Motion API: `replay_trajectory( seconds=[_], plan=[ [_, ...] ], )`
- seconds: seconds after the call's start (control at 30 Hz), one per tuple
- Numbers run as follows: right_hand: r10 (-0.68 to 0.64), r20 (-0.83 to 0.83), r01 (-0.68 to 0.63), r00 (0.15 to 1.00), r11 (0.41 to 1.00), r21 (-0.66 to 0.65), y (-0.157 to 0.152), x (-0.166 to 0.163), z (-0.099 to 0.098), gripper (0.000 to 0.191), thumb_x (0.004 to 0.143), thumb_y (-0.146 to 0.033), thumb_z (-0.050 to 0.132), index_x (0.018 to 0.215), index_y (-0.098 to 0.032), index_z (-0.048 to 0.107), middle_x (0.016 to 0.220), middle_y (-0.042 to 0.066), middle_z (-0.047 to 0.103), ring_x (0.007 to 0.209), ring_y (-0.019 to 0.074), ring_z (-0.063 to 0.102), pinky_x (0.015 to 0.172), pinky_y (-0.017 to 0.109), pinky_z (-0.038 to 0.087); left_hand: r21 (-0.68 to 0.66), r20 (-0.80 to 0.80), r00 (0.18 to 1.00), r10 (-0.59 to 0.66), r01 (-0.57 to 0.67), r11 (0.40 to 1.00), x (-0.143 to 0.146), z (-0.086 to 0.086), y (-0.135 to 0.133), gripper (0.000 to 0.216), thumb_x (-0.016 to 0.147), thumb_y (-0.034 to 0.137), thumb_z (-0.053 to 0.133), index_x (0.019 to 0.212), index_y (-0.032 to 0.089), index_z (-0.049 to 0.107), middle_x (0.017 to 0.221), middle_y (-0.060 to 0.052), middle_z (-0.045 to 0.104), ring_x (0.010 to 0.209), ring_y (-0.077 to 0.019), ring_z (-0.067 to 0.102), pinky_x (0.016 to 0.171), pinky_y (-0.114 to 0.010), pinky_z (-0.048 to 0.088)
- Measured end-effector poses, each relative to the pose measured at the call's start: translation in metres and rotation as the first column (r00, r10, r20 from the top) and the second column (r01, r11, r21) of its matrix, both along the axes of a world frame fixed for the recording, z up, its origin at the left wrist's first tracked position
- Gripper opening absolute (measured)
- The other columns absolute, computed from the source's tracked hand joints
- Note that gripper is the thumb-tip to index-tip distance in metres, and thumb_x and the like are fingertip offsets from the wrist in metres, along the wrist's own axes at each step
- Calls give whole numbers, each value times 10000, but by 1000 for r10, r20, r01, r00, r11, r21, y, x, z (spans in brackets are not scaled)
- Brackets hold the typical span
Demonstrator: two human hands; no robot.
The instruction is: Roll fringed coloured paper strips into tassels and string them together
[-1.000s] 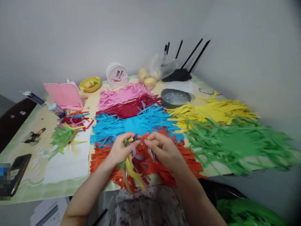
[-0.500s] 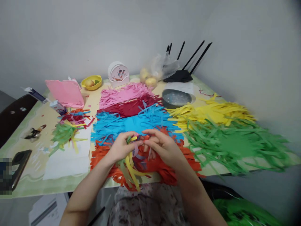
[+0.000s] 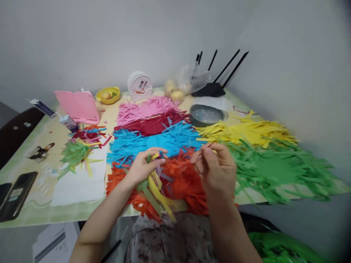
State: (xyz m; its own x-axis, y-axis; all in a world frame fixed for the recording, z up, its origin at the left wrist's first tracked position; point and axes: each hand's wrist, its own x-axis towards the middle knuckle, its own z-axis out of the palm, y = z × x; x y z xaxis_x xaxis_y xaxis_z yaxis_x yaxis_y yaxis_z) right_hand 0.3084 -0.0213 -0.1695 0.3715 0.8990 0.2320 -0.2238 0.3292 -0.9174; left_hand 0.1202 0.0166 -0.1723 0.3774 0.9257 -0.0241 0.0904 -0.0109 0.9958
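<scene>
My left hand [image 3: 144,166] is closed around a bunch of coloured paper strips [image 3: 157,191], yellow, green and purple, whose ends hang toward the table's front edge. To the right of it, my right hand [image 3: 216,164] is raised in a pinch, slightly blurred; what lies between its fingertips is too small to make out. Beneath both hands spreads a pile of orange-red fringed paper [image 3: 189,182]. Just beyond lies blue fringed paper [image 3: 156,142], then dark red [image 3: 148,124] and pink [image 3: 148,109] sheets. Yellow [image 3: 246,133] and green [image 3: 276,168] fringed sheets lie on the right.
A small heap of mixed strips [image 3: 76,151] rests partly on white paper [image 3: 82,186] at left, near a phone [image 3: 20,195]. Farther back are a pink stand [image 3: 78,106], a yellow fruit bowl [image 3: 108,100], a grey bowl [image 3: 207,118] and a black router [image 3: 210,89].
My right hand has moved away from the left, to the right and slightly up, fingers still pinched. My left hand keeps the strips in nearly the same place.
</scene>
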Motion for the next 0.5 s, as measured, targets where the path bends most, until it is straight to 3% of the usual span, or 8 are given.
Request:
replay_trajectory(
  seconds=[0.07,0.2,0.3,0.5],
  plan=[
    [18,217,-17,976,1000,-7,-5,1,4,73,888,-303,639,868,-232,642,581,-54,595,395,68,433,372,184,328,-78,60,998,36,-31,996,-1,0,0,217,760,355,730,801,147,686,956,-70,711,875,-193,653,764,-265,483],
    [111,586,-62,803,993,-103,-12,-9,11,115,881,-284,626,901,-225,723,709,8,702,538,121,587,513,233,461,-152,154,975,157,-134,979,-1,0,0,389,674,311,812,996,183,638,727,13,674,662,-148,640,627,-230,469],
    [117,668,-59,735,992,-110,-11,-18,12,166,888,-301,597,882,-217,740,639,2,680,482,119,541,489,240,430,-65,146,969,199,-191,979,-1,-1,-2,320,669,283,814,924,180,651,736,26,648,640,-118,602,615,-216,454],
    [123,663,-57,739,991,-120,-8,-20,9,205,888,-323,587,853,-194,742,530,-21,611,433,103,484,445,232,360,44,59,978,201,-203,978,0,5,-5,229,698,275,787,879,169,697,857,-20,685,820,-166,625,761,-258,483]
  ],
)
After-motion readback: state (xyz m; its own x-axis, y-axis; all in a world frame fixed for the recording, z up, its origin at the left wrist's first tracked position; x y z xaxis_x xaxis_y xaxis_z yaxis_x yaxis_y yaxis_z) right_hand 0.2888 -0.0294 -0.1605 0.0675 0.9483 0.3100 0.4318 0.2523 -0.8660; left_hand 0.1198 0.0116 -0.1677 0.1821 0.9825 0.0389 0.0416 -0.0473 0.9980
